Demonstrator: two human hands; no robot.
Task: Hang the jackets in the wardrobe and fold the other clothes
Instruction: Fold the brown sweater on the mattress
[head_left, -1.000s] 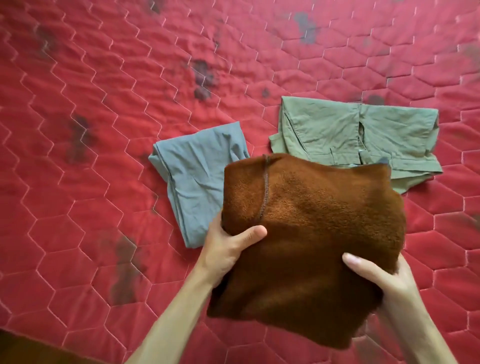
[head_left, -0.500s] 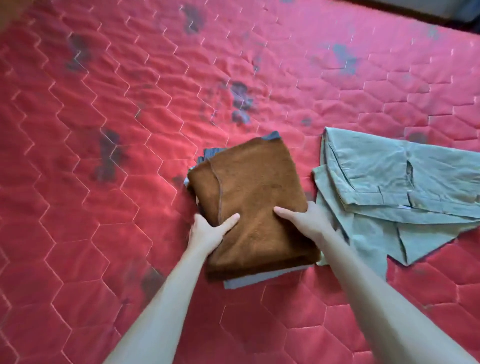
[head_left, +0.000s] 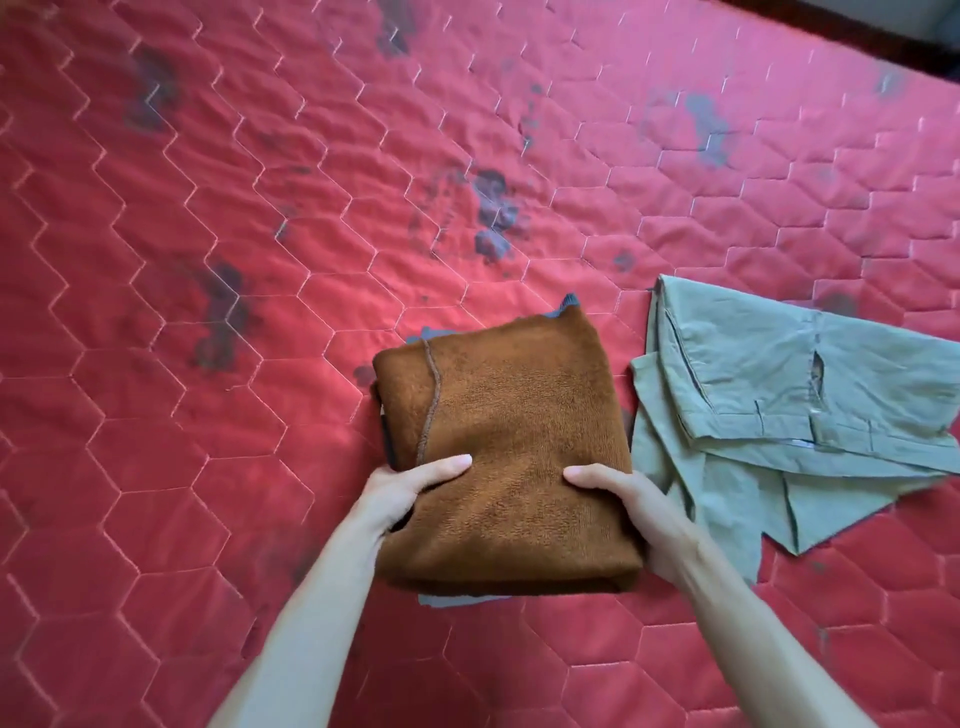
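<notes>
Brown garment (head_left: 519, 447) now lowered onto grey one (head_left: 447, 600); both hands' thumbs on top.

A: So what are we looking at underneath it all? We've got a red quilted bedcover (head_left: 218, 467) stitched in pale hexagon outlines, filling nearly the whole view.

B: Yep, and we can see dark grey-blue blotchy stains (head_left: 496, 213) scattered over it, the biggest cluster near the middle, another patch (head_left: 223, 317) off to the left, more smudges along the top edge.

A: The fabric looks a bit puckered around the stitching too.

B: Up in the top right corner we get a dark strip (head_left: 852, 31) past the cover's edge. Can't tell what it is, honestly.
</notes>
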